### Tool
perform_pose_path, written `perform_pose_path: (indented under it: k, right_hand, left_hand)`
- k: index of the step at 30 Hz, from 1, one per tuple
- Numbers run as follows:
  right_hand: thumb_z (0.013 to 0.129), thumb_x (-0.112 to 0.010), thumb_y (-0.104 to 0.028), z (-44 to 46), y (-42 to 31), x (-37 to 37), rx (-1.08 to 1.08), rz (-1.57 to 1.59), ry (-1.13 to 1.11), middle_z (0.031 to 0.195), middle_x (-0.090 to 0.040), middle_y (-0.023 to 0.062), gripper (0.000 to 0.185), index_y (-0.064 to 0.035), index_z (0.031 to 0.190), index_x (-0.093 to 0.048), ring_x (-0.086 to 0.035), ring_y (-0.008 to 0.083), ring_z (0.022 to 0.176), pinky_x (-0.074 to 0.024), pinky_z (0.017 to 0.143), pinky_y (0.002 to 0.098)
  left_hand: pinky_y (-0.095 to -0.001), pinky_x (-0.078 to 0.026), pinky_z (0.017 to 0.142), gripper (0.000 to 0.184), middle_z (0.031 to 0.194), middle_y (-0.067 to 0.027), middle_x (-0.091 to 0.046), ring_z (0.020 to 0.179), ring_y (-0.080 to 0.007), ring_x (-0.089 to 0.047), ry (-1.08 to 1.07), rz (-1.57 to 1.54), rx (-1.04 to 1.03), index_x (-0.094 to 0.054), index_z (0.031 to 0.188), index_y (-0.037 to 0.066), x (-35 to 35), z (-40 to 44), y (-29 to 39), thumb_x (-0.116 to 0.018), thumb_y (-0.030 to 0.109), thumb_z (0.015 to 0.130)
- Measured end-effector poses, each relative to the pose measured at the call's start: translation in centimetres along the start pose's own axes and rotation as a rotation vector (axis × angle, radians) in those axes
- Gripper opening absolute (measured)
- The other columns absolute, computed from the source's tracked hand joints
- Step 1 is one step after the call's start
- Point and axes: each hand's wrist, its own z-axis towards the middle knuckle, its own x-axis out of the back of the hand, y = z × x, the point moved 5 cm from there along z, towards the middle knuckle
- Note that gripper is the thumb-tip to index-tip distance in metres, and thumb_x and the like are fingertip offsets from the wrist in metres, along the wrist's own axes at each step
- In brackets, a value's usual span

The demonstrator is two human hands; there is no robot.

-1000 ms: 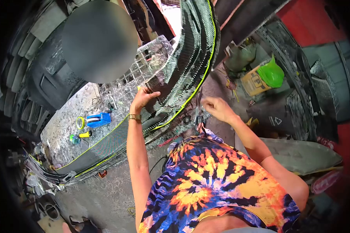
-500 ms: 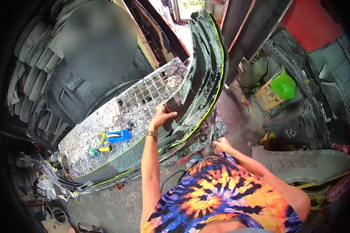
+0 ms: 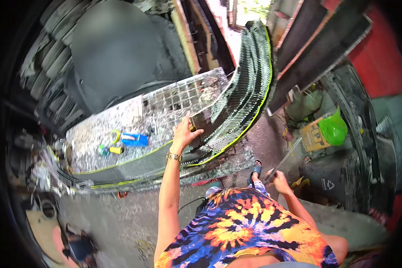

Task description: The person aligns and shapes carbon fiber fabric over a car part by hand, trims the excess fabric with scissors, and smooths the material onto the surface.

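A long curved part covered in black and silver woven fabric (image 3: 236,107), with a yellow-green line along its outer edge, lies across the bench. On the fabric's inner edge is my left hand (image 3: 183,135), its thumb and fingers spread apart. My right hand (image 3: 280,182) is off the bench to the right, closed around the handles of long scissors (image 3: 288,157), whose blades point up and away. Tape rolls lie on the bench left of my left hand: a yellow one (image 3: 115,136) and one in a blue dispenser (image 3: 134,140).
The speckled bench (image 3: 94,123) has a grid-marked section at its far side. A small yellow item (image 3: 115,150) is near the tape. To the right stand a cardboard box (image 3: 315,136) with a green bag (image 3: 333,128) and a black bin. Dark panels lean at the upper right.
My right hand has taken hold of the scissors from the bench edge and moved them right, clear of the bench. The fingers of my left hand have spread at the fabric edge. The view has shifted.
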Motion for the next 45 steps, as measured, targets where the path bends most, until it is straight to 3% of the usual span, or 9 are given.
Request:
perform_pose_path:
  k: [7, 11, 13, 15, 20, 23, 35, 41, 45]
  right_hand:
    - [0.088, -0.048, 0.006, 4.0, -5.1, 7.8, 0.077, 0.177, -0.245, 0.082, -0.055, -0.0040, 0.017, -0.0048, 0.091, -0.060, -0.052, 0.0054, 0.075, -0.0413, 0.065, 0.0222]
    - [0.096, -0.055, -0.004, 5.7, -10.6, 9.2, -0.033, 0.215, -0.516, 0.089, -0.060, 0.0034, 0.005, -0.0018, 0.093, -0.059, -0.059, 0.0126, 0.080, -0.0498, 0.071, 0.0282]
    - [0.092, -0.057, 0.003, 6.2, -14.3, 6.9, 0.275, -0.211, -0.849, 0.096, -0.061, 0.0040, 0.009, -0.0002, 0.099, -0.062, -0.059, 0.0141, 0.080, -0.0502, 0.071, 0.0289]
    - [0.084, -0.051, 0.006, 8.3, -12.9, 5.5, 0.115, -0.227, -0.978, 0.094, -0.056, 0.0001, 0.020, -0.0010, 0.099, -0.062, -0.057, 0.0117, 0.079, -0.0495, 0.071, 0.0265]
    - [0.088, -0.059, 0.001, 10.6, -12.7, 1.0, -0.091, -0.021, -1.223, 0.097, -0.062, 0.0047, 0.015, -0.0024, 0.103, -0.061, -0.062, 0.0149, 0.082, -0.0531, 0.071, 0.0310]
    - [0.092, -0.064, -0.007, 8.4, -21.4, -0.3, 0.177, -0.136, -1.111, 0.106, -0.061, 0.0080, 0.028, -0.0037, 0.119, -0.057, -0.064, 0.0153, 0.092, -0.0541, 0.073, 0.0298]
    - [0.085, -0.072, -0.011, 9.9, -30.4, -1.1, -0.074, -0.441, -1.325, 0.123, -0.055, 0.0071, 0.055, -0.0014, 0.133, -0.049, -0.045, 0.0144, 0.124, -0.0371, 0.108, 0.0336]
    - [0.081, -0.078, -0.008, 9.9, -35.1, -5.0, -0.003, -0.644, -1.276, 0.109, -0.053, 0.0038, 0.052, -0.0019, 0.123, -0.048, -0.055, 0.0173, 0.107, -0.0459, 0.099, 0.0359]
    - [0.074, -0.085, -0.034, 11.8, -40.2, -9.8, 0.418, -1.303, -1.143, 0.083, -0.058, 0.0078, 0.053, -0.0020, 0.105, -0.057, -0.054, 0.0145, 0.082, -0.0478, 0.076, 0.0319]
  left_hand:
    - [-0.0492, -0.025, 0.112, 0.128, 0.144, -0.0194, -0.049, 0.133, -0.0335, -0.045, 0.456, 0.272, 0.003, -0.008, 0.158, 0.013, 2.9, -3.6, 3.7, -0.079, 0.064, 0.065]
    - [-0.0439, -0.029, 0.112, 0.095, 0.143, -0.0179, -0.051, 0.131, -0.0287, -0.049, 0.478, -0.362, 0.095, -0.027, 0.154, 0.006, 2.5, -8.5, 12.1, -0.073, 0.050, 0.083]
    - [-0.0393, -0.036, 0.109, 0.073, 0.141, -0.0156, -0.053, 0.130, -0.0260, -0.049, 0.012, -0.900, 0.171, -0.036, 0.150, 0.004, -1.2, -10.6, 21.0, -0.063, 0.040, 0.093]
    - [-0.0366, -0.042, 0.103, 0.066, 0.131, -0.0138, -0.059, 0.121, -0.0240, -0.055, -0.020, -1.052, -0.218, -0.034, 0.151, 0.004, -4.5, -10.5, 27.7, -0.054, 0.038, 0.098]
    - [-0.0230, -0.044, 0.066, 0.015, 0.086, 0.0002, -0.056, 0.074, -0.0064, -0.051, 0.021, -1.484, 0.096, -0.052, 0.107, 0.004, -8.5, -11.4, 30.6, -0.055, 0.017, 0.101]
    - [-0.0221, -0.043, 0.065, 0.015, 0.085, 0.0001, -0.055, 0.074, -0.0063, -0.052, 0.187, -1.353, 0.127, -0.052, 0.109, 0.003, -6.5, -12.4, 29.5, -0.058, 0.013, 0.100]
    - [-0.0239, -0.047, 0.069, 0.013, 0.087, -0.0041, -0.060, 0.077, -0.0098, -0.058, 0.293, -1.726, -0.167, -0.051, 0.104, 0.003, -1.6, -7.4, 28.7, -0.060, 0.010, 0.097]
    - [-0.0223, -0.047, 0.072, 0.015, 0.090, -0.0011, -0.056, 0.078, -0.0069, -0.055, 0.524, -1.930, -0.307, -0.050, 0.103, 0.005, 1.8, -5.3, 27.9, -0.059, 0.016, 0.099]
    - [-0.0332, -0.045, 0.091, 0.037, 0.115, -0.0112, -0.060, 0.102, -0.0210, -0.057, 0.887, -1.250, -0.131, -0.053, 0.125, 0.003, 3.0, -5.3, 23.8, -0.066, 0.016, 0.092]
